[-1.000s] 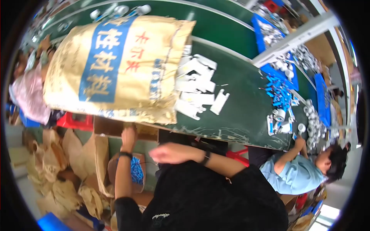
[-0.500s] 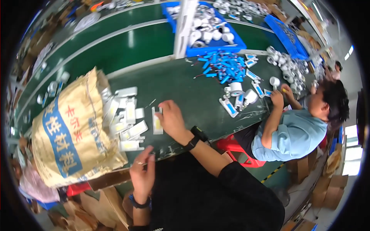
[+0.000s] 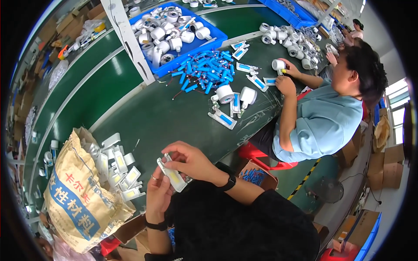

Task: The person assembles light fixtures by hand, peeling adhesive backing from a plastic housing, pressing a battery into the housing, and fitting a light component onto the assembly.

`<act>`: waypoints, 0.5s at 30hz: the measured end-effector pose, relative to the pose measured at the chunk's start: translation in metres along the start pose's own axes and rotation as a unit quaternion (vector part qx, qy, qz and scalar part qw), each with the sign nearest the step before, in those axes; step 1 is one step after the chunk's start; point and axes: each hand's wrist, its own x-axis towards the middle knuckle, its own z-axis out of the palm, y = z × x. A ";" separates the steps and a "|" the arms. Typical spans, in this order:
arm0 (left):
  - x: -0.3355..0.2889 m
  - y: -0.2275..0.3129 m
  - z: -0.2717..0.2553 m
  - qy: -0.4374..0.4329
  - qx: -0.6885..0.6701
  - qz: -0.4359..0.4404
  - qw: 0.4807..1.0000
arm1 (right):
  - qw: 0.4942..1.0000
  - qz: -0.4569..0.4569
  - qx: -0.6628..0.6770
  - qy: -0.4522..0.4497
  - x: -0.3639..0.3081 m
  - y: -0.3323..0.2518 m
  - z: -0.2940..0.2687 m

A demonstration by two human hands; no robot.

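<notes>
In front of my body, over the table's near edge, is a white plastic lamp piece with a yellow strip [image 3: 175, 177]. My right hand [image 3: 191, 162] pinches its upper end between thumb and fingers. The fingers of my left hand [image 3: 158, 193] are closed against its left side; the exact contact there is partly hidden. To the left, similar white pieces [image 3: 120, 162] lie heaped at the mouth of a large tan paper sack [image 3: 72, 182], which leans on its side at the table edge.
Blue cylindrical cells with wires [image 3: 204, 71] form a pile beyond my hands, beside a blue tray [image 3: 220, 37] of white lamp heads. At right a co-worker [image 3: 318, 117] in a light blue shirt holds a white lamp head [image 3: 278, 65]. Below stands a box of blue cells [image 3: 252, 176].
My right hand has lifted the white lamp piece off the table and drawn it toward me. My left hand has come up to meet it. The view has swung to the right.
</notes>
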 end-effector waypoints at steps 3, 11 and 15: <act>0.003 0.004 -0.002 0.032 -0.031 0.018 0.999 | 0.985 -0.106 -0.126 0.049 -0.006 -0.008 -0.009; 0.021 0.017 0.000 0.029 -0.076 0.012 0.997 | 0.890 -0.291 -0.350 0.003 -0.016 -0.025 -0.002; 0.021 0.018 -0.004 0.035 -0.063 0.014 0.997 | 0.883 -0.299 -0.362 -0.013 -0.011 -0.017 0.001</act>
